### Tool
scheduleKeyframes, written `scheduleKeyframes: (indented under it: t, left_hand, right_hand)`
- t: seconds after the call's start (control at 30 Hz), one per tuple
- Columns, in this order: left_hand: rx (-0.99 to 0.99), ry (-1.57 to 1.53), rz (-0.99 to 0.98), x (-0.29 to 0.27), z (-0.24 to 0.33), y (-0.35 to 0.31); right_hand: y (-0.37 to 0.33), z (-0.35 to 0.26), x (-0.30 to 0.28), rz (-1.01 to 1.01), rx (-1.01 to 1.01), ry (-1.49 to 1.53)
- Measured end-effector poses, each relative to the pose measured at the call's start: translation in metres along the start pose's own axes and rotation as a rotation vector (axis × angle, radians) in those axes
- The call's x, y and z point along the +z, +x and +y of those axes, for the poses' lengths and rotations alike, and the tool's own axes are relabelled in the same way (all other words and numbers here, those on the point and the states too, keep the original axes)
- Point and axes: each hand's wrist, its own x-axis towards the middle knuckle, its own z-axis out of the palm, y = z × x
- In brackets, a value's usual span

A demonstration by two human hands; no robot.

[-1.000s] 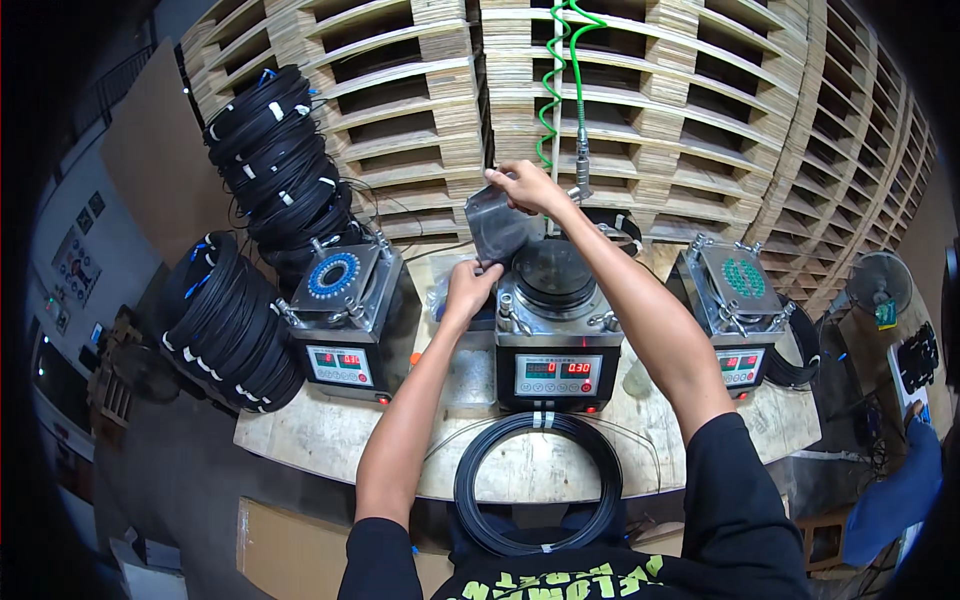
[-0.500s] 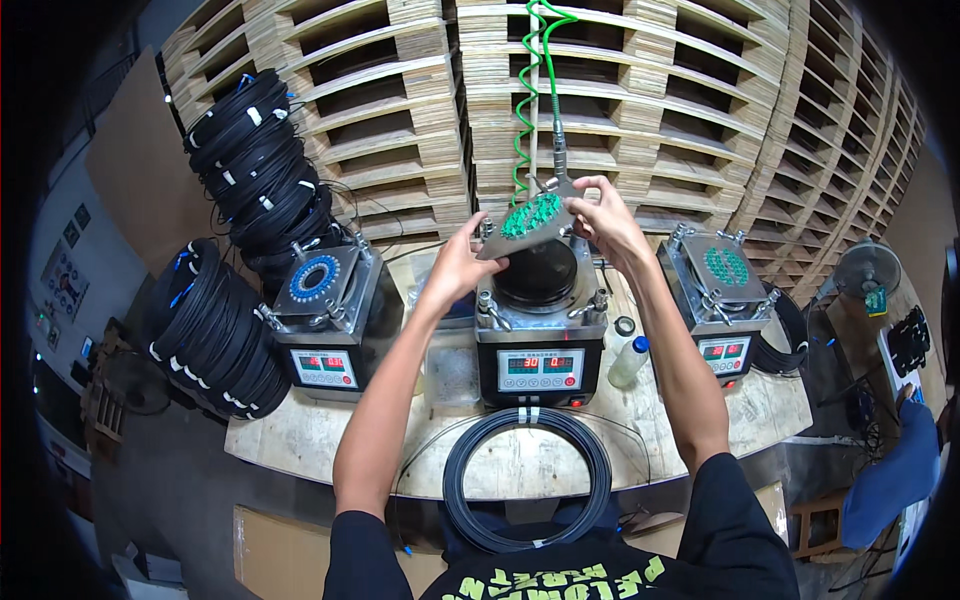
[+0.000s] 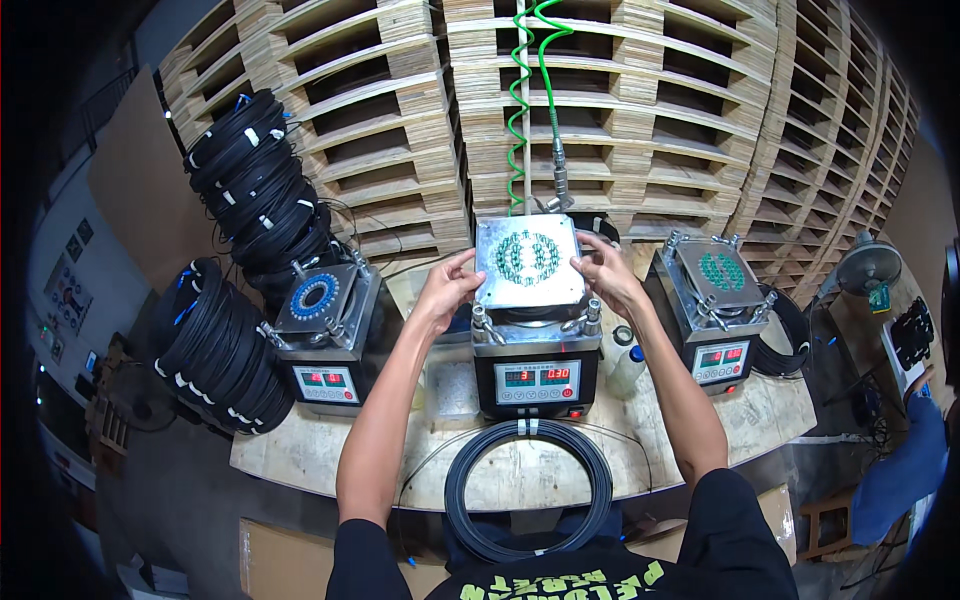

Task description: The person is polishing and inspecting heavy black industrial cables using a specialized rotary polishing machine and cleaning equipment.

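A square metal plate (image 3: 497,292) carrying a ring of small green connectors (image 3: 528,258) lies nearly level over the top of the middle polishing machine (image 3: 490,385). My left hand (image 3: 449,289) grips its left edge between thumb and fingers. On the opposite edge, my right hand (image 3: 607,272) pinches the plate in the same way. The plate hides the machine's round black disc, and I cannot tell whether it rests fully on the machine. Upright clamp posts (image 3: 592,312) stand at the machine's corners. Red digits glow on its front panel.
Similar machines stand at left (image 3: 325,345) and right (image 3: 700,325), each with a fitted plate. A coil of black cable (image 3: 458,480) lies at the table's front edge. A blue-capped bottle (image 3: 626,372) is beside the middle machine. Stacked cable coils (image 3: 225,350) rise at left; pallets (image 3: 380,130) stand behind.
The plate has gone from tilted and raised above the machine to nearly flat over it, covering the black disc. Both hands have come down with it, still gripping its edges.
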Motion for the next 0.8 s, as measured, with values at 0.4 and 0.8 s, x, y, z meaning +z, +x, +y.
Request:
scheduleKeyframes:
  t: [0.4, 0.8]
  left_hand:
    - [-0.133, -0.010, 0.009, 0.002, -0.005, -0.018]
    - [-0.178, 0.074, -0.038, -0.003, -0.006, -0.013]
  right_hand:
    - [-0.020, 0.003, 0.000, 0.072, 0.054, -0.291]
    - [-0.022, -0.004, -0.001, 0.016, 0.103, -0.298]
